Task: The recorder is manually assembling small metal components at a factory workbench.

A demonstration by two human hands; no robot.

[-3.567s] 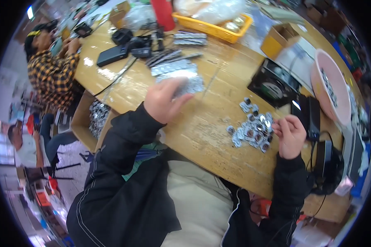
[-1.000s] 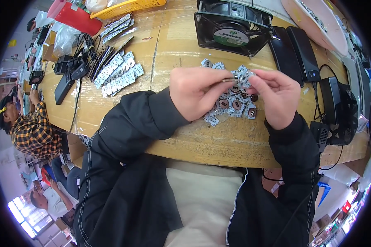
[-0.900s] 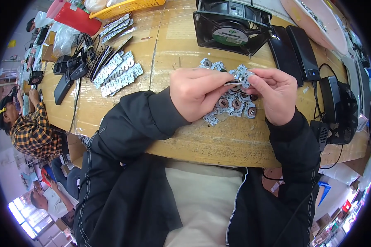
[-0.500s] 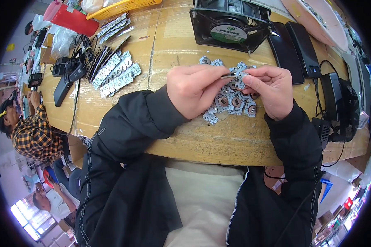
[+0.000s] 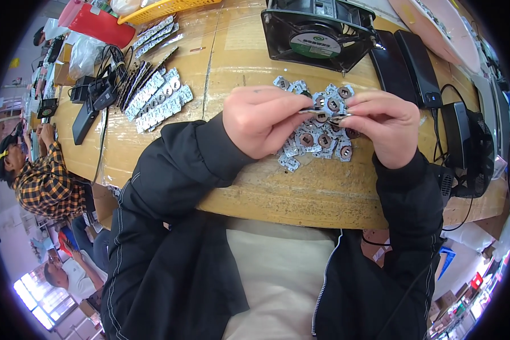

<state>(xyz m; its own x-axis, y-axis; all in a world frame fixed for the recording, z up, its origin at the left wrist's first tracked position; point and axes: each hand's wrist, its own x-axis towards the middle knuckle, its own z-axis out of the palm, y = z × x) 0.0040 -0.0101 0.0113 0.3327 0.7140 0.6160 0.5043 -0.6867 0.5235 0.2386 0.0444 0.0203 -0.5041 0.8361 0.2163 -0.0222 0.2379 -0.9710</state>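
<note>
Both hands have barely shifted: left hand [image 5: 260,120] and right hand [image 5: 383,128] fingers pinch a level metal strip [image 5: 322,112] crosswise.

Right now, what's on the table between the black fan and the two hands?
In the head view, small silver pieces lie heaped between the black fan and the left hand and right hand.

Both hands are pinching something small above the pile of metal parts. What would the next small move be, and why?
Probably snap or pull the pinched piece apart. The left hand and right hand meet fingertip to fingertip on a small metal strip, held just above the pile of small parts on the wooden table; what the piece is exactly is unclear.
</note>
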